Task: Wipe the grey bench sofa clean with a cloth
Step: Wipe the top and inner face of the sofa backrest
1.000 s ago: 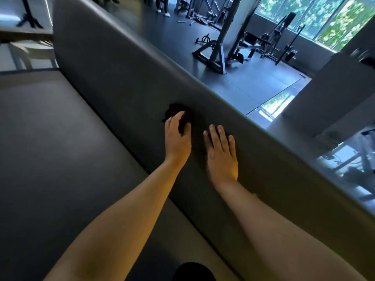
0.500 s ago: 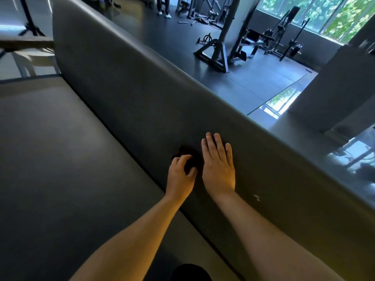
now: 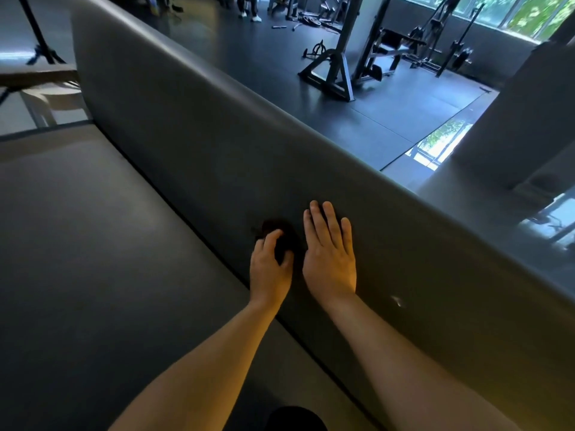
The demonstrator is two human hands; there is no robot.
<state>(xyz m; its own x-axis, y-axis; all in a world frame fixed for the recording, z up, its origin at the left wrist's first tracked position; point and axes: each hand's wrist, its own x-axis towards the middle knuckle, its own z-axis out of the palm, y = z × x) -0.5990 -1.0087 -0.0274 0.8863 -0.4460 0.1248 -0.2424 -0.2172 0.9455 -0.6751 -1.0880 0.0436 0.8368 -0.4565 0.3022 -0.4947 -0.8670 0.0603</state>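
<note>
Now left hand [image 3: 270, 269] grips dark cloth [image 3: 281, 234], bunched against grey bench sofa [image 3: 193, 157] backrest low near seat crease, likely for scrubbing pressure. Right hand [image 3: 329, 259] flat, fingers straight beside it, bracing.

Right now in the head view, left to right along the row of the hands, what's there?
Bench seat → left hand gripping the dark cloth → right hand flat on the backrest → small white mark on the backrest.
</note>
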